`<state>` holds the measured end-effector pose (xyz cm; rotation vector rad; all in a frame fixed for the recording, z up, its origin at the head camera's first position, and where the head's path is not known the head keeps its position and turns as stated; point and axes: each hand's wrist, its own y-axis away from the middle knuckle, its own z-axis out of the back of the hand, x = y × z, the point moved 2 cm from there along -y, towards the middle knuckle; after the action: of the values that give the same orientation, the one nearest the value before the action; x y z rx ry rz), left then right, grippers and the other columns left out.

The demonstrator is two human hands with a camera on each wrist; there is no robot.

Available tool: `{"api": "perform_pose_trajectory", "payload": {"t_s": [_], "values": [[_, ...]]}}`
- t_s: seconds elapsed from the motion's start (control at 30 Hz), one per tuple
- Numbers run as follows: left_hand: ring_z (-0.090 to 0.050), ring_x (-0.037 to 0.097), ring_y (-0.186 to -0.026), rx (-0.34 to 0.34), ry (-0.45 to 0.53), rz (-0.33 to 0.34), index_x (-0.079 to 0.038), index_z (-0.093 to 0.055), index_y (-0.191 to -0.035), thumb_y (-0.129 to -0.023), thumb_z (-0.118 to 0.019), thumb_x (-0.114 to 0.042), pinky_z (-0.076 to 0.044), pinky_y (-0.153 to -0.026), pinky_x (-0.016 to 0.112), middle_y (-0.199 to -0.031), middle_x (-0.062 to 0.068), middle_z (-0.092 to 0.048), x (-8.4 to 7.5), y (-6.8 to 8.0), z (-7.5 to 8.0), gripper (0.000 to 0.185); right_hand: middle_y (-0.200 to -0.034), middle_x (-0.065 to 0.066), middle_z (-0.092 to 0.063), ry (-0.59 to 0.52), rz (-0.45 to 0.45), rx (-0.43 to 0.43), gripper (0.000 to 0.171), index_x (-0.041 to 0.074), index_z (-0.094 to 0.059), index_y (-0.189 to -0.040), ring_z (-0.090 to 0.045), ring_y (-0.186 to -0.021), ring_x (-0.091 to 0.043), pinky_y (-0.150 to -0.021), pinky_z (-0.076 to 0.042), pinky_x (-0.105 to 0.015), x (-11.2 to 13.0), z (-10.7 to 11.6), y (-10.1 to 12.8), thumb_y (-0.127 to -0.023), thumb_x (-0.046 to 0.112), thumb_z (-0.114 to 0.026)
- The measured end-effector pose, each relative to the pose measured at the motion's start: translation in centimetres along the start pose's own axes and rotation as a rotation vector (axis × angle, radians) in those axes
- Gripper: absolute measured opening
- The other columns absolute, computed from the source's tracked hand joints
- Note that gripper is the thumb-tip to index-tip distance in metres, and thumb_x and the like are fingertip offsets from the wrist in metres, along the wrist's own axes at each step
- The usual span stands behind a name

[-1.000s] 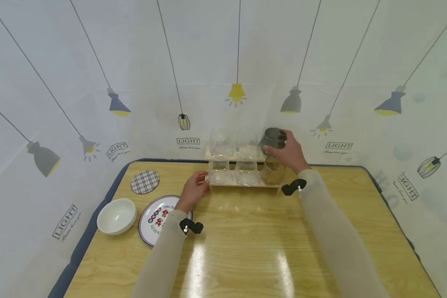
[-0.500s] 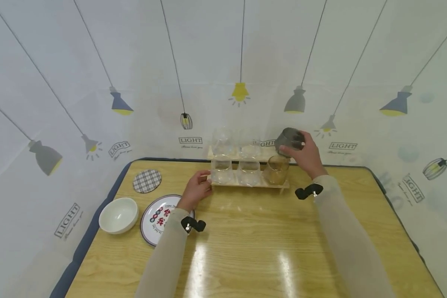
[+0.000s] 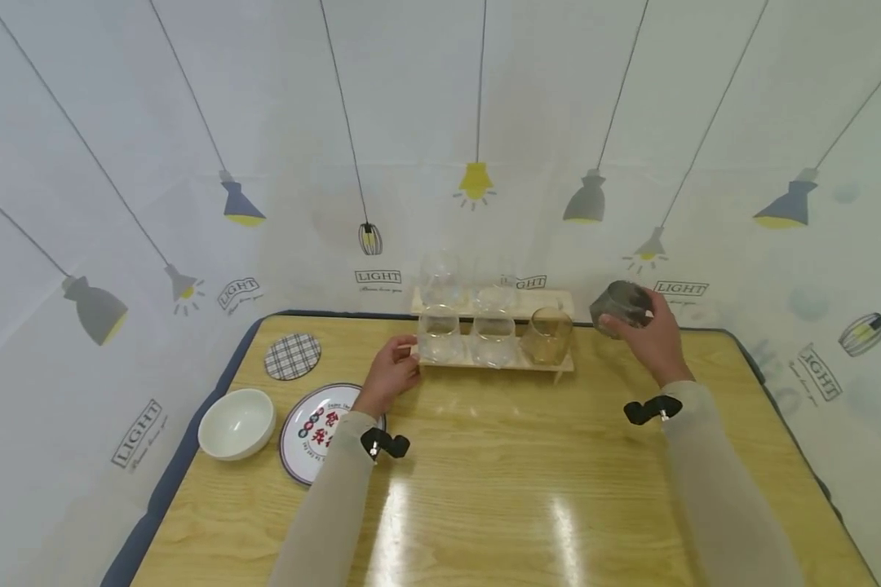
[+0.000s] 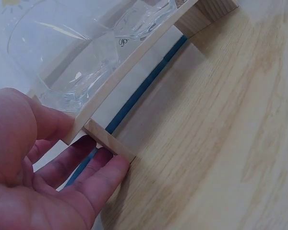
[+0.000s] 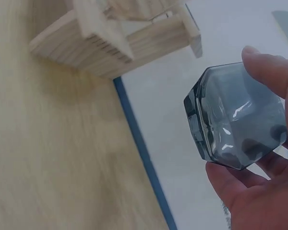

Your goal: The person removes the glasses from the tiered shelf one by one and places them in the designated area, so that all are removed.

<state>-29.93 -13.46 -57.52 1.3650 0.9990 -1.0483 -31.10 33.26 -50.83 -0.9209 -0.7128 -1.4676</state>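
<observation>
The right hand (image 3: pixel 649 338) is gripping a smoky grey, faceted glass (image 3: pixel 618 304), tilted in the air at three o'clock of the pale wooden rack (image 3: pixel 495 364). The left hand (image 3: pixel 387 379) is bracing the rack's nine-o'clock end, fingers extended.

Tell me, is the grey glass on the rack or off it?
Off it. The right hand holds the grey glass in the air, right of the rack.

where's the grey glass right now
The grey glass is in the right hand, held in the air right of the wooden rack, near the amber glass.
</observation>
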Motion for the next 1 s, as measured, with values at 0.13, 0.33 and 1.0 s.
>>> {"api": "perform_pose_trajectory", "payload": {"t_s": [0.13,0.33,1.0], "values": [[-0.062,0.028,-0.119,0.003,-0.002,0.015,-0.014,-0.055,-0.144,-0.108,-0.058,-0.008,-0.057,-0.103,0.047,-0.145,0.021,-0.056,0.2,-0.1,0.0,0.037,-0.169,-0.023,-0.031,0.032,-0.012,0.042,0.106,0.014,-0.016,-0.17,-0.04,-0.148,-0.052,-0.11,-0.045,-0.066,-1.2,0.5,1.4,-0.093,0.056,-0.076],[-0.061,0.028,-0.122,0.004,0.012,0.009,-0.014,-0.054,-0.144,-0.108,-0.057,-0.007,-0.056,-0.105,0.049,-0.147,0.021,-0.055,0.1,-0.1,0.1,0.037,-0.165,-0.028,-0.033,0.078,-0.007,0.117,0.106,0.01,-0.019,-0.168,-0.038,-0.147,-0.057,-0.109,-0.045,-0.069,-3.0,0.4,3.3,-0.092,0.055,-0.078],[-0.062,0.02,-0.109,-0.023,0.043,-0.024,-0.011,-0.055,-0.142,-0.107,-0.058,-0.003,-0.058,-0.092,0.04,-0.139,0.022,-0.058,0.3,-0.1,-0.3,0.037,-0.166,-0.033,-0.029,0.016,-0.052,0.183,0.111,0.004,-0.012,-0.168,-0.035,-0.149,-0.057,-0.118,-0.037,-0.066,-6.2,-0.9,5.3,-0.092,0.046,-0.082]]}}
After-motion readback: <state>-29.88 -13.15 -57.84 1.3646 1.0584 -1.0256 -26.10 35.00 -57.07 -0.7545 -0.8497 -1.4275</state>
